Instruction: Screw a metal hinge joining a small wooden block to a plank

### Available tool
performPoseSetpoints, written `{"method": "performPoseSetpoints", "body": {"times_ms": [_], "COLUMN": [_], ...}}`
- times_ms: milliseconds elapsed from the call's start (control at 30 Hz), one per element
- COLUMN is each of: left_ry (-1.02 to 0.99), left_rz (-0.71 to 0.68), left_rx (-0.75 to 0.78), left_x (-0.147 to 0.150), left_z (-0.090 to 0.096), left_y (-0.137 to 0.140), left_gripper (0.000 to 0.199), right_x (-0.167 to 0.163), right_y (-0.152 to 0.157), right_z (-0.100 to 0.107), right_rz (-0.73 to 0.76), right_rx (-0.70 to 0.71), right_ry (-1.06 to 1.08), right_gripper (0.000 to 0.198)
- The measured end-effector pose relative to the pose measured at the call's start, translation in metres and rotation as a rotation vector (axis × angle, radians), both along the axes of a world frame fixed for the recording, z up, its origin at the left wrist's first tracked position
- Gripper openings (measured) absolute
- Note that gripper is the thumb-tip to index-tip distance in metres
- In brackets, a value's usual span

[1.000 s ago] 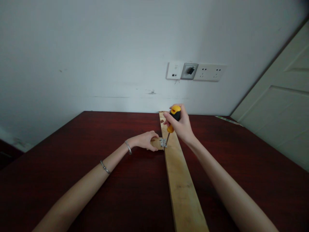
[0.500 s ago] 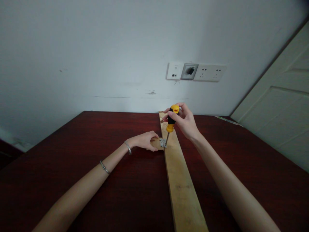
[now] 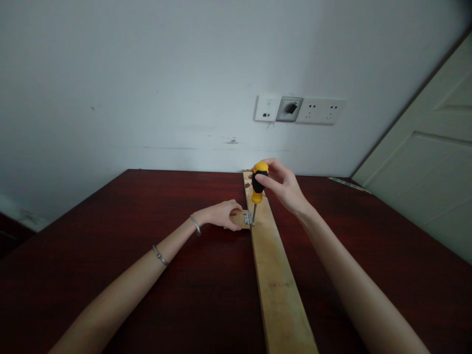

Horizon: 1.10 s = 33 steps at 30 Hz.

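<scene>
My right hand (image 3: 282, 184) grips a yellow-and-black screwdriver (image 3: 259, 181) by its handle. Its shaft points down, with the tip at the metal hinge (image 3: 249, 218). One leaf of the hinge lies on a long wooden board (image 3: 275, 265), the other on a short wooden block (image 3: 239, 220) butted against the board's left edge. My left hand (image 3: 223, 215) is closed around that block, thumb on the near side and fingers on the far side. Any screw under the tip is too small to make out.
The board runs along a dark red table (image 3: 184, 295) to the white wall (image 3: 147, 73). Sockets and switch plates (image 3: 320, 111) are set in the wall above. A pale panelled door (image 3: 435, 162) stands at the right, near a thin printed strip (image 3: 348, 184) on the table.
The screwdriver's handle has tipped slightly to the left and stands more upright, my right hand moving with it. My left hand, the block and the board look unmoved.
</scene>
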<state>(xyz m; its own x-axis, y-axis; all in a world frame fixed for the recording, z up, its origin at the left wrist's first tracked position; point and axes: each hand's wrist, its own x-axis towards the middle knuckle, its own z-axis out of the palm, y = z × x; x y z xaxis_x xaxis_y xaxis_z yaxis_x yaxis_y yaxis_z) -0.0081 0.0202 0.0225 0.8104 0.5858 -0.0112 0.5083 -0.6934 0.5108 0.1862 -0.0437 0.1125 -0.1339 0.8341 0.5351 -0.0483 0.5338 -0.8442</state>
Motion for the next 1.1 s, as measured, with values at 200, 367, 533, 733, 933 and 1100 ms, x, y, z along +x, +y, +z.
{"method": "performPoseSetpoints", "body": {"times_ms": [200, 367, 533, 733, 933, 1100], "left_ry": [-0.002, -0.006, -0.006, 0.003, -0.002, 0.003], "left_rz": [0.009, 0.001, -0.008, -0.008, 0.011, 0.010], "left_rx": [-0.002, 0.004, 0.017, 0.011, 0.003, -0.009], "left_x": [0.000, 0.000, 0.000, 0.000, 0.000, 0.000], "left_z": [0.000, -0.002, -0.002, -0.001, -0.001, 0.001], "left_y": [-0.001, 0.001, 0.002, 0.001, 0.000, -0.001], "left_gripper": [0.058, 0.059, 0.056, 0.056, 0.057, 0.055], "right_x": [-0.008, -0.008, -0.001, 0.006, 0.001, 0.000], "right_y": [-0.003, -0.001, 0.000, -0.006, -0.007, -0.008], "right_z": [-0.003, -0.004, -0.001, 0.008, 0.007, 0.009], "right_rz": [0.030, 0.076, 0.234, 0.045, 0.088, 0.029], "right_rx": [-0.005, -0.033, -0.144, -0.022, -0.040, 0.023], "right_ry": [0.052, 0.011, 0.079, -0.144, -0.031, -0.103], "right_gripper": [0.038, 0.027, 0.028, 0.019, 0.043, 0.031]}}
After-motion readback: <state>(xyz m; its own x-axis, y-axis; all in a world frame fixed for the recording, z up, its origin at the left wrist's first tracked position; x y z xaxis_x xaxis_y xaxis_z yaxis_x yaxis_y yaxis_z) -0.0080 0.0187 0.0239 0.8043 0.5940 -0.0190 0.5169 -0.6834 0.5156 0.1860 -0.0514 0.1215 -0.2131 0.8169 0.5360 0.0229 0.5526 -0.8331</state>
